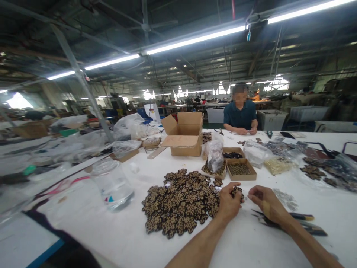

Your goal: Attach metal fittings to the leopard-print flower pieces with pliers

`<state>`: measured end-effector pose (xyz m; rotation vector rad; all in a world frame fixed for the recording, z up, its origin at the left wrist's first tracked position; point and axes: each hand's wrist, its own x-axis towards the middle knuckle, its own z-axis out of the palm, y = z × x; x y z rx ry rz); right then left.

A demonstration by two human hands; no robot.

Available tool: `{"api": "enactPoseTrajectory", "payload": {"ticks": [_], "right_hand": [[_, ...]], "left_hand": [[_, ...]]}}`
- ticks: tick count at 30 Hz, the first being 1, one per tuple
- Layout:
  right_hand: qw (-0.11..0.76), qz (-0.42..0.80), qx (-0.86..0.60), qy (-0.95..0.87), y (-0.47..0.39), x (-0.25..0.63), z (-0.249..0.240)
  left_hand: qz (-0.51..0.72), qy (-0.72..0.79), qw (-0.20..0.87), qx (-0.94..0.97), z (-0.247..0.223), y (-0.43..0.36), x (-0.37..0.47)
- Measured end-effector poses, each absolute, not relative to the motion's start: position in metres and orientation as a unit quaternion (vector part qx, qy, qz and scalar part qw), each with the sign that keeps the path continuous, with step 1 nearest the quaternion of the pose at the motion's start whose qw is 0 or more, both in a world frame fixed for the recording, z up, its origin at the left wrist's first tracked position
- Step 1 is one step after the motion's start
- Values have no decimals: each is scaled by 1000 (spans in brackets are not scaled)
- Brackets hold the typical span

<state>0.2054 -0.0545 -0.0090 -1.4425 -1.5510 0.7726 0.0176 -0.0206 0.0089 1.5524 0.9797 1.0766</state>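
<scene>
Between the thumb and fingers of my left hand (pixel 230 201) is a leopard-print flower piece (pixel 237 193). My right hand (pixel 263 201) is just to its right, fingers curled with the tips pinched together; whatever they hold is too small to make out. A wide pile of leopard-print flower pieces (pixel 180 203) lies left of my left hand. Under and beside my right forearm are pliers (pixel 309 226) with dark handles. Small clear pieces (pixel 286 199) are scattered just beyond my right hand. A shallow box of small brass-coloured parts (pixel 239 168) sits beyond both hands.
An open cardboard box (pixel 185 145) stands at the middle back of the white table (pixel 117 238). At left is a clear jar (pixel 111 186) with liquid. Plastic bags (pixel 256 152) lie at back right. Across the table sits a person (pixel 240 116) handling something small.
</scene>
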Motion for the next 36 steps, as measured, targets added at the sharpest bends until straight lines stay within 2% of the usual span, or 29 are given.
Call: {"api": "enactPoseTrajectory", "payload": {"ticks": [7, 13, 26, 32, 36], "right_hand": [[473, 405, -540, -566, -52, 208, -23], [458, 420, -540, -568, -62, 208, -1], [427, 507, -490, -567, -75, 224, 37], [405, 470, -517, -589, -74, 227, 38], [427, 465, -513, -581, -72, 227, 34]], "left_hand": [[421, 384, 443, 692, 8, -28, 19], [401, 375, 439, 711, 4, -24, 20], [333, 305, 591, 669, 8, -14, 27], [307, 315, 539, 718, 16, -18, 29], [315, 329, 500, 737, 19, -21, 30]]}}
